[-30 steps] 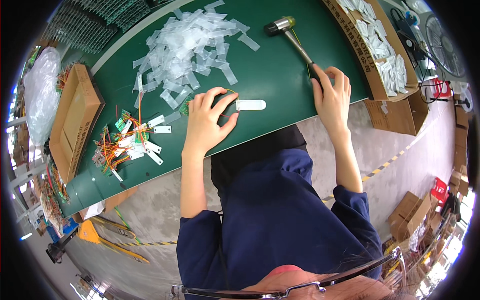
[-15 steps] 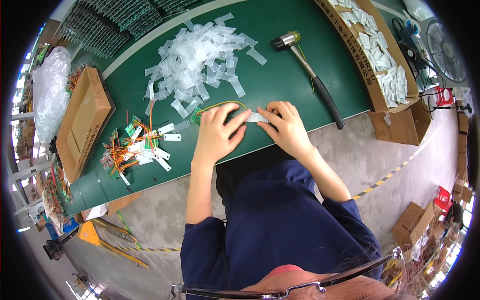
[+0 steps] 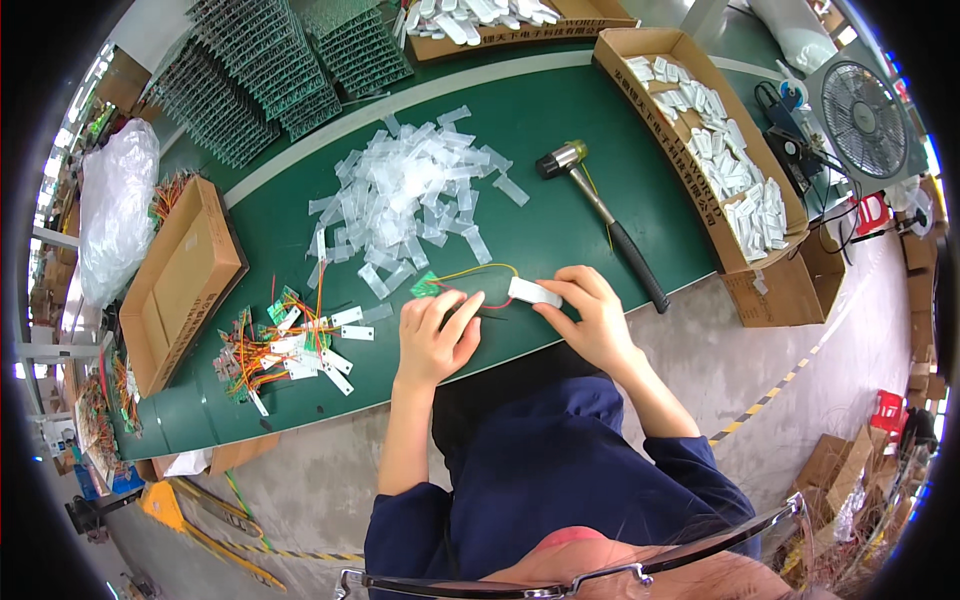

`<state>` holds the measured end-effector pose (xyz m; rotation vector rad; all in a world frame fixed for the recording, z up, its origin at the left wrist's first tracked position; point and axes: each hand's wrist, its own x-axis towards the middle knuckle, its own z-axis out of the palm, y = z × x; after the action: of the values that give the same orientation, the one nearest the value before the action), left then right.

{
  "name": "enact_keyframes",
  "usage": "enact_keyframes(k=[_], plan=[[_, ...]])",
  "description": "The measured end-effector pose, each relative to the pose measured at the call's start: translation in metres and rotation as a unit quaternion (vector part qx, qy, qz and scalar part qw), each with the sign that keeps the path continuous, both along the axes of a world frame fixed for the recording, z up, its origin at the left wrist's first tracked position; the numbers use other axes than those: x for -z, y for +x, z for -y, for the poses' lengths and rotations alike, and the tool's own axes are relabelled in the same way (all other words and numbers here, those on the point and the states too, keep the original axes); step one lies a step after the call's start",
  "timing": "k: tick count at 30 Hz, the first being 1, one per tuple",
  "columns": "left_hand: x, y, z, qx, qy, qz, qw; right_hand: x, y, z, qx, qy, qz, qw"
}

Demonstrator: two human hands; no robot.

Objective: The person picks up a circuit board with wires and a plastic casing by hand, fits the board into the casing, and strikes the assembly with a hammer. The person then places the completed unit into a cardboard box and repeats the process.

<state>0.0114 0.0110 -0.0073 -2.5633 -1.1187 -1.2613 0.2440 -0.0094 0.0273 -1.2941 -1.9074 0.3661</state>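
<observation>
A small white rectangular plastic case (image 3: 534,292) is pinched at its right end between the thumb and fingers of my right hand (image 3: 592,316). Yellow and red wires run from the case's left end toward a small green circuit board (image 3: 426,284) on the table. My left hand (image 3: 434,338) is beside that board, its bent fingers apart over the wires and the thumb separate from the index finger. Behind the hands lies a heap of clear plastic sleeves (image 3: 410,195). To the left is a tangle of wired circuit boards with white tabs (image 3: 290,345).
A mallet with a black handle (image 3: 640,264) lies right of the heap. Cardboard trays of white plastic pieces stand at the right (image 3: 700,190) and far edge (image 3: 530,36). An empty cardboard tray (image 3: 180,290) leans at left. Green racks (image 3: 260,70) stand behind; a fan (image 3: 862,118) is far right.
The white case now shows more fully, tilted in my right hand. My left hand has moved off it to the left, its fingers loosening. The view has shifted, revealing more of the table's far side.
</observation>
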Motion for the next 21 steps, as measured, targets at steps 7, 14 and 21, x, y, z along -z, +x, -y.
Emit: enact_keyframes(k=[7,14,21], plan=[[-0.003,-0.004,0.001,-0.009,0.027,0.05,0.998,-0.094,0.039,-0.061,0.032,-0.002,0.008,0.999],[-0.009,0.001,-0.003,0.02,-0.029,0.007,0.999,-0.168,0.093,-0.304,0.177,0.156,0.076,0.969],[-0.006,-0.003,-0.005,0.007,-0.062,0.012,0.998,-0.146,0.024,-0.429,0.263,0.039,0.144,0.953]])
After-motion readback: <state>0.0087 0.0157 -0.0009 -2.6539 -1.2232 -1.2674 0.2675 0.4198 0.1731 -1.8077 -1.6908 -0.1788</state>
